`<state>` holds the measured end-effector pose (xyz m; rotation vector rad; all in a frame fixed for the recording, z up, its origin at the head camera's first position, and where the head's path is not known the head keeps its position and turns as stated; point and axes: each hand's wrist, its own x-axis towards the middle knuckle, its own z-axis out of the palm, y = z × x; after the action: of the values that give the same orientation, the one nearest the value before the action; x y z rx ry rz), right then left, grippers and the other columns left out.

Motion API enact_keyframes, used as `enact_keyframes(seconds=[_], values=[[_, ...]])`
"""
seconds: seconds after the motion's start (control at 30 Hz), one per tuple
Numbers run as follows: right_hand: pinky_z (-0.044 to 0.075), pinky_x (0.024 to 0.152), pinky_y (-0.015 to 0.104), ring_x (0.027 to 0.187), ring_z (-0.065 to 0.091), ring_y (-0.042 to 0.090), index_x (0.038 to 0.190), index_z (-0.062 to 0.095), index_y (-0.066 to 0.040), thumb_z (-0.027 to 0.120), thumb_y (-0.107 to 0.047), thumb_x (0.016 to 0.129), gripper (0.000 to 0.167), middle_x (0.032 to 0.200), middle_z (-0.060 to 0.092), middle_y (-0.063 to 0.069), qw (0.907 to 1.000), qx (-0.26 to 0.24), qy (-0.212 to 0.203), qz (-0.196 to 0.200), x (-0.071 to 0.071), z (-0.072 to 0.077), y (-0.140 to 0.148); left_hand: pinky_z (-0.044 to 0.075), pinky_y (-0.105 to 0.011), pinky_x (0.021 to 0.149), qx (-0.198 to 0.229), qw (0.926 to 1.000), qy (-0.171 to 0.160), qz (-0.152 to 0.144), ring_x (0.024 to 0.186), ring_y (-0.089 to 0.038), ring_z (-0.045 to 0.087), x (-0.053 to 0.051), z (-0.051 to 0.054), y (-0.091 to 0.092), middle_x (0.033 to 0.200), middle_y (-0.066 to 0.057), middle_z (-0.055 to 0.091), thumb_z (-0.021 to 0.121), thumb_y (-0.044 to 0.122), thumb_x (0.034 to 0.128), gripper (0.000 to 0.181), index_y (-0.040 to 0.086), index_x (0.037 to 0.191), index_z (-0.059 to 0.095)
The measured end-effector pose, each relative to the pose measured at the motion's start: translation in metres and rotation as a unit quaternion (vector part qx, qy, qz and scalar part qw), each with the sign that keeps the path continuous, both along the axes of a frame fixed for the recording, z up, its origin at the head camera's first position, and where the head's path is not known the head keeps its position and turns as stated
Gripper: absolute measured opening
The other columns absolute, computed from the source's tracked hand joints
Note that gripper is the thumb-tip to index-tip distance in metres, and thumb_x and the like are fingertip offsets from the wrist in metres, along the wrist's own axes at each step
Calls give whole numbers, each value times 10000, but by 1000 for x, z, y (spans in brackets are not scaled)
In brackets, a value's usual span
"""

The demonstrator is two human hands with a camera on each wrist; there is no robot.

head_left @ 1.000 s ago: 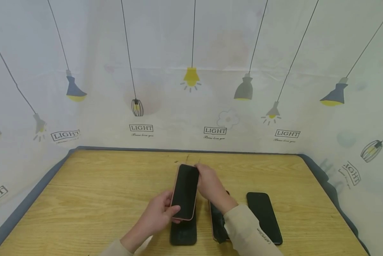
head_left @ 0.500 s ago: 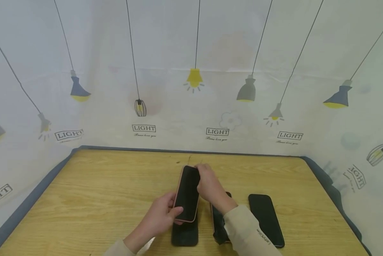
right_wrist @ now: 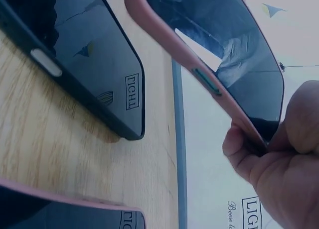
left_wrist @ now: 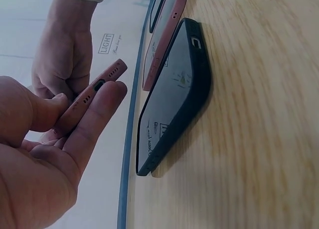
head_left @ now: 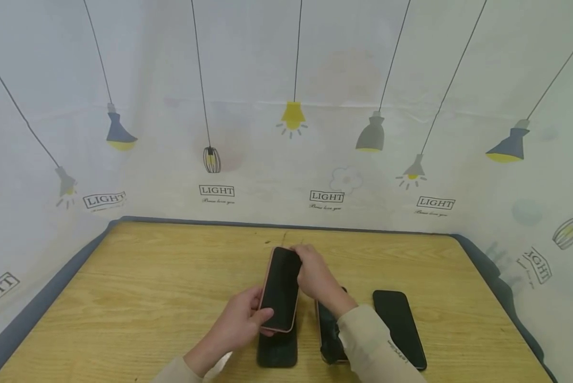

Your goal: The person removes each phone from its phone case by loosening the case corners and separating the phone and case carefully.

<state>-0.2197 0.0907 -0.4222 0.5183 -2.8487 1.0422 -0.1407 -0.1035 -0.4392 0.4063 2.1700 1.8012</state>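
Note:
Both hands hold a smartphone in a pink case (head_left: 281,290), its dark screen facing up toward the head camera and tilted above the table. My left hand (head_left: 236,322) grips its lower left part, thumb over the screen edge. My right hand (head_left: 317,276) pinches its top right corner, as the right wrist view also shows on the phone's pink frame (right_wrist: 172,45). Beneath it, partly covered, lies a dark-cased phone (head_left: 277,351). Another pink-cased phone (left_wrist: 160,52) lies beside that one; in the head view my right forearm hides part of it.
A black phone (head_left: 398,324) lies at the right, partly behind the sleeve (head_left: 375,340). All rest on a wood-grain table (head_left: 148,298). A pale curtain printed with lamps (head_left: 248,122) closes off the back and sides.
The head view has shifted slightly. Both hands keep the same hold on the pink-cased phone, at nearly the same place and tilt; the phones on the table have not moved.

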Motion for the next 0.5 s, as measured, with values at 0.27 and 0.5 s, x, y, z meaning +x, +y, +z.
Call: enact_keyframes(seconds=[0.27, 0.5], values=[[536, 1004, 510, 1163, 636, 389, 1369, 582, 58, 441, 154, 978, 427, 1268, 634, 257, 9994, -11, 301, 193, 3, 2, 1, 637, -358, 667, -19, 9999, 138, 67, 878, -332, 757, -1, 0, -2, 1052, -254, 718, 558, -83, 1012, 359, -168, 1352, 479], [535, 1001, 509, 1152, 624, 386, 1363, 558, 75, 435, 173, 952, 440, 1268, 612, 265, 9994, 105, 258, 194, 4, 3, -1, 638, -359, 677, -37, 9999, 41, 118, 901, -331, 754, -1, 0, 0, 1057, -246, 716, 558, -93, 1008, 362, -163, 1354, 476]])
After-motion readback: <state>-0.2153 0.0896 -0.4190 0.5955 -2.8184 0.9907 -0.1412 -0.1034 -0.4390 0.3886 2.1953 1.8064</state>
